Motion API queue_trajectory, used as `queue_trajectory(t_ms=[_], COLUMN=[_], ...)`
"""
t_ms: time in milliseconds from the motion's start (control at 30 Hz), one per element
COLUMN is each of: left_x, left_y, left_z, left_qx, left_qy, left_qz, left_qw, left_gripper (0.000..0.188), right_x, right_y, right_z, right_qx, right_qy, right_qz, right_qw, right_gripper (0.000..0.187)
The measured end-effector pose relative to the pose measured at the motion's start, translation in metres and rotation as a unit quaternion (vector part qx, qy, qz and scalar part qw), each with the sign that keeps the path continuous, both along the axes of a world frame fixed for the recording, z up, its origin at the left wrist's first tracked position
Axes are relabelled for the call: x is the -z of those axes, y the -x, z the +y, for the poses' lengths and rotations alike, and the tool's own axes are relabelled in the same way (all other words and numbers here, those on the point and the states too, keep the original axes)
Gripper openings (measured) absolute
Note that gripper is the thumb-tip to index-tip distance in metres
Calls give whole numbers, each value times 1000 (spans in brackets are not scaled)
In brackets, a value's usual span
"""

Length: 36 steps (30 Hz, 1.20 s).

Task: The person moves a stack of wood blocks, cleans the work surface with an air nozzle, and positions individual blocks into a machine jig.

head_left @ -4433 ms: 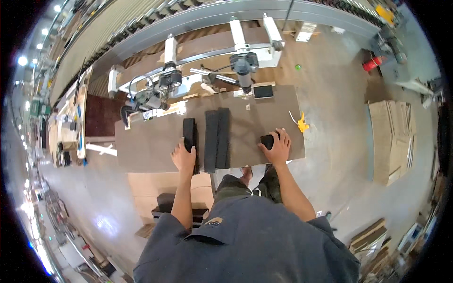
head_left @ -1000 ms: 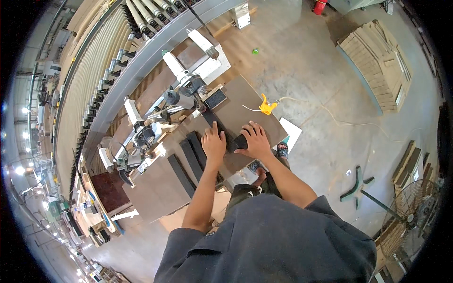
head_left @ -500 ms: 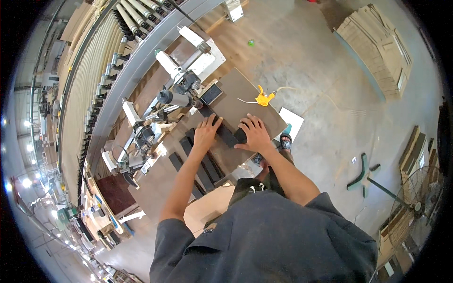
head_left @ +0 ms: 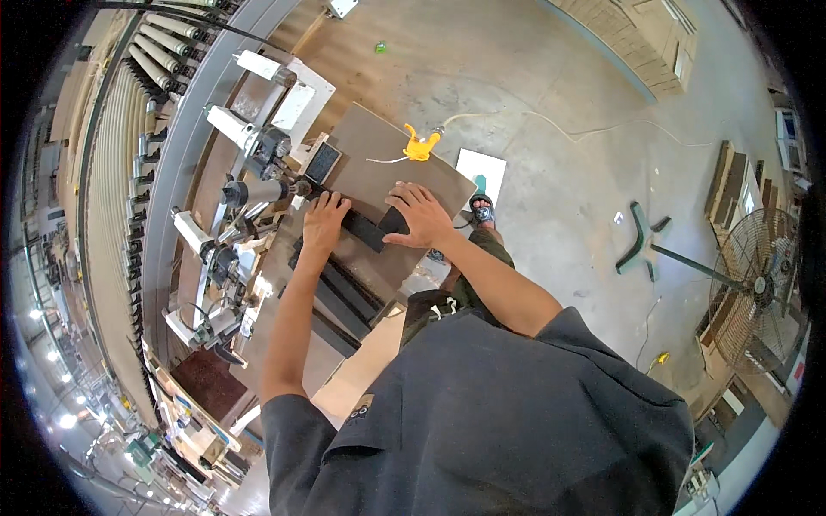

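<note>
On the brown work board (head_left: pixel 357 138), a black bar (head_left: pixel 362 230) lies slantwise, its far end at the spindle of a boring machine (head_left: pixel 284 189). My left hand (head_left: pixel 325 221) is closed over the bar close to that spindle, its fingers bent across the top. A short black block (head_left: pixel 394 222) sits against the bar's near end. Over this block, my right hand (head_left: pixel 422 217) grips with the thumb on one side and the fingers on the other. Several more black bars (head_left: pixel 344 301) lie side by side between my left forearm and my body.
A yellow air gun (head_left: pixel 419 146) with a pale hose rests at the board's far right edge. More machine heads (head_left: pixel 232 129) and a roller conveyor (head_left: pixel 112 232) line the left. A pedestal fan (head_left: pixel 757 284) stands on the right, a stacked pallet (head_left: pixel 637 39) beyond.
The whole view has shifted, moving the bench leftward in the picture. My left hand sits nearer the spindle, its thumb drawn in closer. The right hand keeps its place on the block.
</note>
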<state>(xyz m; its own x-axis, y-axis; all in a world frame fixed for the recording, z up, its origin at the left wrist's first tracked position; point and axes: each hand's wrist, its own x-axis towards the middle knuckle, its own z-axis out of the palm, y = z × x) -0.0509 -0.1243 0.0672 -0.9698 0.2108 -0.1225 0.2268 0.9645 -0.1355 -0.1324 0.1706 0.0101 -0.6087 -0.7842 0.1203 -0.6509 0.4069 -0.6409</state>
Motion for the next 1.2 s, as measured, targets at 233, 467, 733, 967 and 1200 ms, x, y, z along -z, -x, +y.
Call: queue_trajectory(t_ms=[233, 467, 733, 967, 1200], left_x=[-4, -8, -43, -43, 9], left_y=[10, 14, -21, -67, -52], left_z=[-8, -18, 13, 76, 112], left_qx=[31, 25, 25, -343, -609], left_qy=[-23, -9, -173, -308, -269], left_qz=[-30, -119, -128, 12, 121], left_qw=[999, 993, 976, 887, 736], left_gripper=[32, 33, 48, 66, 95], right_x=[6, -2, 8, 21, -13], right_y=[-2, -3, 1, -3, -4], right_z=[-1, -4, -2, -3, -7], right_qx=[21, 28, 19, 34, 7], right_qy=[13, -12, -3, -12, -59], right_qz=[-21, -20, -30, 25, 13], right_qw=[999, 999, 999, 999, 998], right_gripper=[85, 76, 63, 61, 77])
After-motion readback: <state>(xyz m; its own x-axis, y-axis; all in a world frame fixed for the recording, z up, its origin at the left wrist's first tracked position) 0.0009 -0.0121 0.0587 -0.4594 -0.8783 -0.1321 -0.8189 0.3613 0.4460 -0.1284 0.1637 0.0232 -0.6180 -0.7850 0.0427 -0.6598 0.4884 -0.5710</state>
